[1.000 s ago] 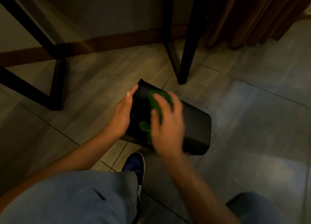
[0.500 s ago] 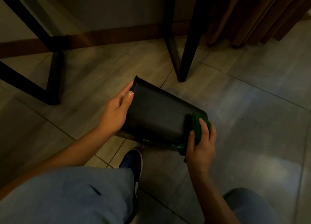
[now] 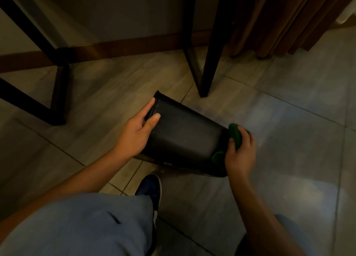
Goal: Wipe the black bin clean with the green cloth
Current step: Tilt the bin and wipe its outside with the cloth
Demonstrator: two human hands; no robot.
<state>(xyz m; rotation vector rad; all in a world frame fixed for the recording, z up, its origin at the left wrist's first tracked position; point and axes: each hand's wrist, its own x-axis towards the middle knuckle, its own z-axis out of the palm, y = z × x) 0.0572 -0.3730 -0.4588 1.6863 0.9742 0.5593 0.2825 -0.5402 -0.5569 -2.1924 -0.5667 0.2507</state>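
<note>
- The left hand (image 3: 139, 132) is closed over the rim of the black bin (image 3: 185, 138), thumb lying on the upper wall and fingers curled over the edge toward the mouth; it pins the bin in place.
- The right hand (image 3: 239, 152) is wrapped around the bunched green cloth (image 3: 235, 134) and presses it against the bin's closed end, with a fold of cloth poking out below the thumb near the lower corner.
- To do this stroke well, I would keep the left grip firm so the bin cannot roll or slide, and push the cloth flat rather than balled, so more of it meets the plastic.
- The base corner and the seam where wall meets bottom probably hold grime; working the cloth around that edge, then turning the bin to reach the underside, seems the sensible order.
- Pressing hard on the far end could tip the mouth upward, so the holding hand should bear down.
- The bin lies on its side on the tiled floor (image 3: 289, 121), mouth to the left, base to the right, just in front of the dark table leg (image 3: 207, 67) and beyond the person's shoe (image 3: 149, 188).
- It is matt black, smooth-walled, tapering slightly toward the base; in this dim light I cannot tell whether dirt remains on it.
</note>
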